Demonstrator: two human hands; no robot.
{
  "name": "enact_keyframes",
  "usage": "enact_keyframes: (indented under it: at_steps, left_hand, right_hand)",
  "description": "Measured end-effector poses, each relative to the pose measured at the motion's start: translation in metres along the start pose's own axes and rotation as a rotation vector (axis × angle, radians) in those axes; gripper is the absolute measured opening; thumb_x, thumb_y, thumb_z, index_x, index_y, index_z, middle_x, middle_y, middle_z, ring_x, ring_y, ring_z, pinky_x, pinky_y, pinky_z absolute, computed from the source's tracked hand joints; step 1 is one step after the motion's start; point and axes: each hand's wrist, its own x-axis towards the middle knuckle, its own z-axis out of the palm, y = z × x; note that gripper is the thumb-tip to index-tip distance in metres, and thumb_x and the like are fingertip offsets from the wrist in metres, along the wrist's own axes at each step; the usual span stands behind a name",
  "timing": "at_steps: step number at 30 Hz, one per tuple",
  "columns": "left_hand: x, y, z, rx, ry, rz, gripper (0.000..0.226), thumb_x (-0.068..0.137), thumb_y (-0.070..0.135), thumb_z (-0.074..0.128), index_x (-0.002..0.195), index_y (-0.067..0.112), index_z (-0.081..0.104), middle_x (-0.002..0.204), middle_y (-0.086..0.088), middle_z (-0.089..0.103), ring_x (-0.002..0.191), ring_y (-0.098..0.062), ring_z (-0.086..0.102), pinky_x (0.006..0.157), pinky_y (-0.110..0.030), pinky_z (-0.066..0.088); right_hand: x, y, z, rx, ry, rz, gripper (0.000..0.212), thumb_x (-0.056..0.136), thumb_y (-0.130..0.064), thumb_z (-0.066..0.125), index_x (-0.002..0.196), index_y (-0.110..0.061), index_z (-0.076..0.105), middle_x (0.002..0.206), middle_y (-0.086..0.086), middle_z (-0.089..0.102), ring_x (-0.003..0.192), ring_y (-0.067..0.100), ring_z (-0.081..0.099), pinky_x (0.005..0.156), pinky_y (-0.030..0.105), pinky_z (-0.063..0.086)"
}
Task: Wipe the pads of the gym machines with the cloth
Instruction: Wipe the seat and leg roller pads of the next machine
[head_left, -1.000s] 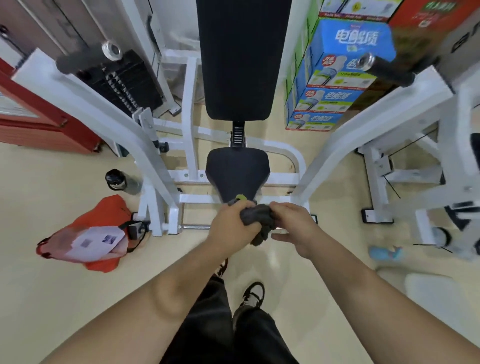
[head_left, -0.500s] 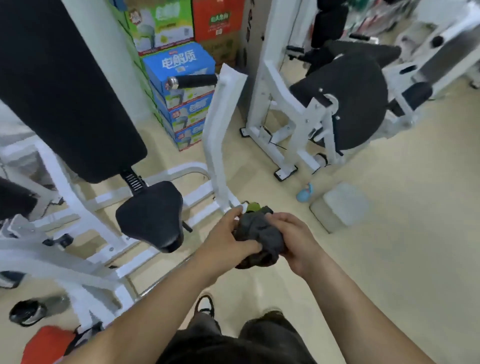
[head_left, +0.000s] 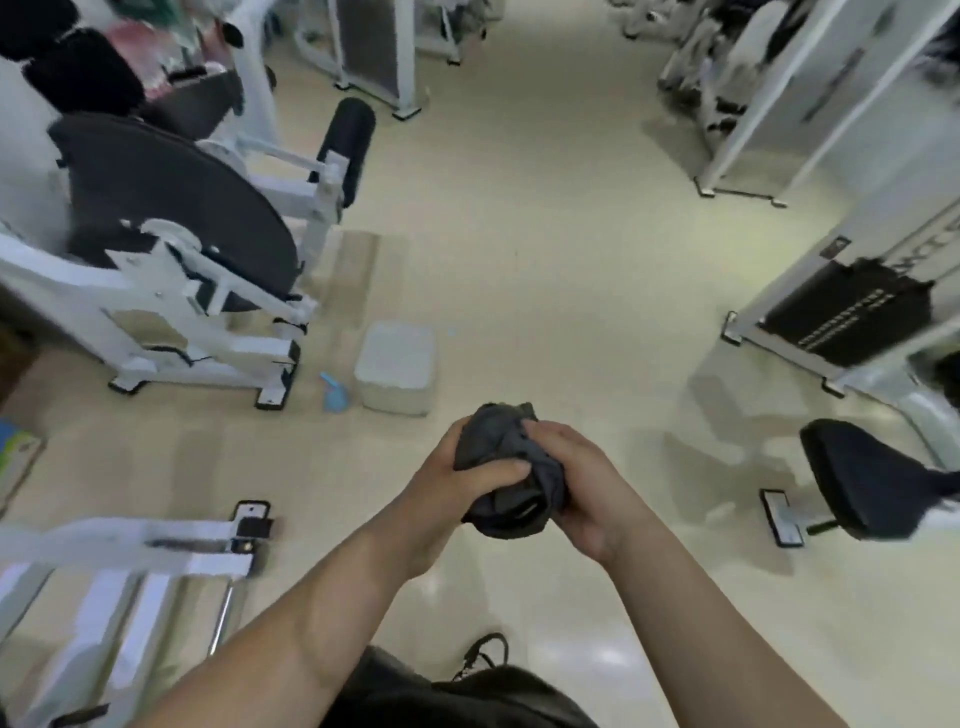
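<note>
Swung round to the right over the last second, the view has lost the seat and backrest the person stood before and now takes in open floor (head_left: 519, 234) between other machines. The cloth (head_left: 506, 467) has kept its place: bunched into a dark wad at the centre of the view, clasped from both sides, the left hand (head_left: 457, 483) with its thumb laid across the top and the right hand (head_left: 576, 488) with fingers curled round the far side. It touches no pad at present. A large round black pad (head_left: 171, 208) on a white frame sits at ten o'clock, with a roller pad (head_left: 348, 140) just beyond it at eleven; a small seat pad (head_left: 872, 478) lies at three o'clock, below a weight stack (head_left: 847, 312) at two. A white box (head_left: 397, 366) and a blue bottle (head_left: 332, 395) stand on the floor at eleven, near the hands. The turn reads as a move on to the next machine, cloth being regathered, with either nearby pad a likely candidate
</note>
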Motion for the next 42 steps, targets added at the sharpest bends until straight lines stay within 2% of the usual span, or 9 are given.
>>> enact_keyframes:
  at_steps: [6, 11, 15, 19, 27, 31, 35, 37, 42]
  left_hand:
    - [0.094, 0.001, 0.127, 0.082, -0.236, -0.182, 0.042, 0.092, 0.029, 0.071, 0.132, 0.038, 0.061, 0.123, 0.004, 0.076, 0.116, -0.019, 0.071, 0.098, -0.04, 0.055]
    - [0.184, 0.008, 0.199, 0.253, -0.189, -0.188, 0.059, 0.074, 0.026, 0.088, 0.127, 0.031, 0.062, 0.113, 0.004, 0.078, 0.1, -0.016, 0.076, 0.094, -0.041, 0.061]
    - [0.262, 0.019, 0.251, 0.387, -0.308, -0.258, 0.069, 0.061, 0.037, 0.092, 0.124, 0.023, 0.068, 0.108, 0.001, 0.08, 0.099, -0.019, 0.077, 0.094, -0.042, 0.061]
    - [0.333, 0.035, 0.322, 0.52, -0.474, -0.32, 0.062, 0.062, 0.041, 0.094, 0.116, 0.02, 0.071, 0.102, 0.001, 0.081, 0.098, -0.019, 0.077, 0.088, -0.036, 0.06]
    - [0.409, 0.004, 0.515, 0.623, -0.753, -0.423, 0.098, 0.049, 0.057, 0.101, 0.13, 0.017, 0.062, 0.116, -0.005, 0.078, 0.106, -0.025, 0.076, 0.099, -0.049, 0.058]
    - [0.436, -0.027, 0.605, 0.677, -0.828, -0.438, 0.063, 0.072, 0.039, 0.093, 0.125, 0.018, 0.066, 0.11, -0.005, 0.079, 0.102, -0.025, 0.077, 0.099, -0.048, 0.059]
    - [0.476, -0.059, 0.684, 0.696, -0.752, -0.537, 0.06, 0.065, 0.036, 0.076, 0.124, 0.031, 0.062, 0.115, -0.003, 0.077, 0.107, -0.025, 0.073, 0.084, -0.039, 0.057]
    - [0.5, -0.077, 0.714, 0.743, -0.727, -0.567, 0.059, 0.062, 0.032, 0.071, 0.121, 0.027, 0.065, 0.112, -0.008, 0.078, 0.103, -0.027, 0.073, 0.077, -0.035, 0.053]
    - [0.558, -0.116, 0.755, 1.046, -0.579, -0.363, 0.065, 0.05, 0.036, 0.084, 0.109, 0.017, 0.066, 0.105, -0.009, 0.075, 0.094, -0.026, 0.073, 0.087, -0.046, 0.062]
  right_hand:
    - [-0.004, -0.037, -0.134, 0.022, 0.334, -0.075, 0.038, 0.091, -0.036, 0.079, 0.114, -0.007, 0.069, 0.108, 0.013, 0.078, 0.083, 0.016, 0.076, 0.067, 0.027, 0.059]
    - [0.022, -0.068, -0.213, 0.08, 0.508, -0.055, 0.034, 0.095, -0.042, 0.073, 0.107, -0.011, 0.076, 0.104, 0.006, 0.081, 0.098, 0.023, 0.078, 0.08, 0.032, 0.063]
    - [0.05, -0.091, -0.272, 0.185, 0.619, -0.031, 0.037, 0.097, -0.045, 0.069, 0.109, -0.01, 0.076, 0.103, 0.01, 0.081, 0.104, 0.031, 0.076, 0.095, 0.044, 0.059]
    - [0.061, -0.122, -0.336, 0.337, 0.757, -0.037, 0.037, 0.101, -0.043, 0.064, 0.114, -0.009, 0.075, 0.104, 0.007, 0.081, 0.102, 0.026, 0.076, 0.086, 0.038, 0.062]
    - [0.024, -0.149, -0.49, 0.559, 1.035, -0.076, 0.034, 0.095, -0.042, 0.069, 0.11, -0.013, 0.078, 0.098, 0.003, 0.082, 0.097, 0.024, 0.077, 0.075, 0.033, 0.062]
    - [0.018, -0.14, -0.58, 0.617, 1.095, -0.052, 0.037, 0.096, -0.044, 0.068, 0.109, -0.01, 0.076, 0.1, 0.006, 0.082, 0.1, 0.027, 0.077, 0.079, 0.037, 0.064]
    - [0.024, -0.134, -0.679, 0.609, 1.03, -0.007, 0.033, 0.099, -0.041, 0.065, 0.099, -0.008, 0.072, 0.094, 0.004, 0.079, 0.085, 0.022, 0.075, 0.065, 0.031, 0.059]
    - [0.028, -0.13, -0.726, 0.603, 1.013, 0.018, 0.029, 0.098, -0.036, 0.065, 0.087, -0.009, 0.062, 0.084, 0.009, 0.065, 0.071, 0.023, 0.06, 0.065, 0.031, 0.053]
    - [0.046, -0.112, -0.811, 0.592, 1.065, 0.161, 0.022, 0.099, -0.034, 0.064, 0.092, -0.013, 0.066, 0.08, 0.004, 0.065, 0.071, 0.022, 0.059, 0.062, 0.032, 0.052]
